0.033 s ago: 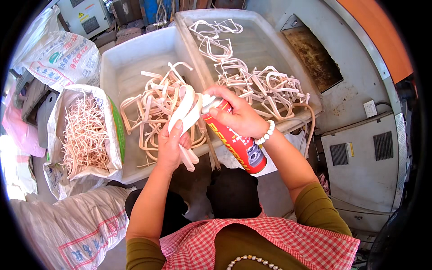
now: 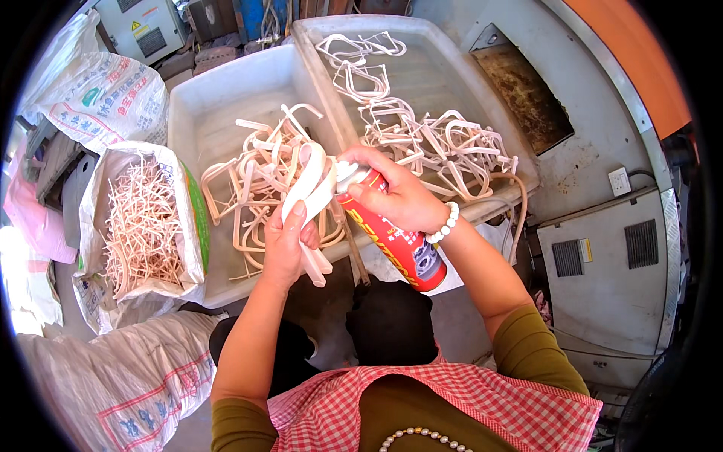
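Holding white strip (image 2: 315, 181) over near side of left tub (image 2: 226, 98): left hand (image 2: 285, 242) pinched on strip, right hand (image 2: 398, 197) wrapped round red spray can (image 2: 418, 260). Likely spraying step; next move needs steady aim.

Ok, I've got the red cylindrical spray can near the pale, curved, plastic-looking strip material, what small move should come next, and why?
Probably press the white top for a short spray: the right hand holds the red cylindrical spray can tilted, fingers at that top, which sits close to the pale, curved, plastic-looking strip material pinched in the left hand.
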`<move>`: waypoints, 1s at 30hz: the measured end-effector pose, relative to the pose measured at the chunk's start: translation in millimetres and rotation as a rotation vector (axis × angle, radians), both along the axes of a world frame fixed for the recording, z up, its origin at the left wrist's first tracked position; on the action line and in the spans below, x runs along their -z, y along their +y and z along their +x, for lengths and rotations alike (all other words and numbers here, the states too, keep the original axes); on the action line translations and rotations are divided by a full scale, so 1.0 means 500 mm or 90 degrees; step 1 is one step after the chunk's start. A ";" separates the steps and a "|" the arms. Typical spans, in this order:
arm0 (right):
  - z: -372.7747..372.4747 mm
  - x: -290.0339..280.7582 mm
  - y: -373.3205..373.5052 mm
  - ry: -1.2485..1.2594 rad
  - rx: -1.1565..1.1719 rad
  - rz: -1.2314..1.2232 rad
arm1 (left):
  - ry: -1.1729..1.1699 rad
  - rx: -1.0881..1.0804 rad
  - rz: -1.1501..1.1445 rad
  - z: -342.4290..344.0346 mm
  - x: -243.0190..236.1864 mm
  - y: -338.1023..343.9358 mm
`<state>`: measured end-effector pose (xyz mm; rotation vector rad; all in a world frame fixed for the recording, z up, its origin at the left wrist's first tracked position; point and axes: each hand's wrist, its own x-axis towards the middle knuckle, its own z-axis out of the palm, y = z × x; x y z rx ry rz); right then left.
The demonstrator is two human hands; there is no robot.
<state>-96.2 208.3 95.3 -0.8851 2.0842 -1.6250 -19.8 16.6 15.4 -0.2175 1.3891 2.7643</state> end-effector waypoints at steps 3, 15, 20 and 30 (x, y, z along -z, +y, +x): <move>-0.004 0.006 0.001 0.025 0.031 0.002 | 0.005 -0.001 0.021 0.001 -0.001 -0.001; 0.030 -0.013 0.017 0.064 -0.005 0.076 | -0.017 -0.002 0.048 -0.002 -0.009 -0.003; 0.009 -0.003 0.028 0.068 0.067 0.017 | 0.003 0.031 0.047 -0.005 -0.007 -0.003; 0.024 -0.016 0.034 0.148 0.016 0.049 | 0.005 0.052 0.021 -0.003 0.005 -0.005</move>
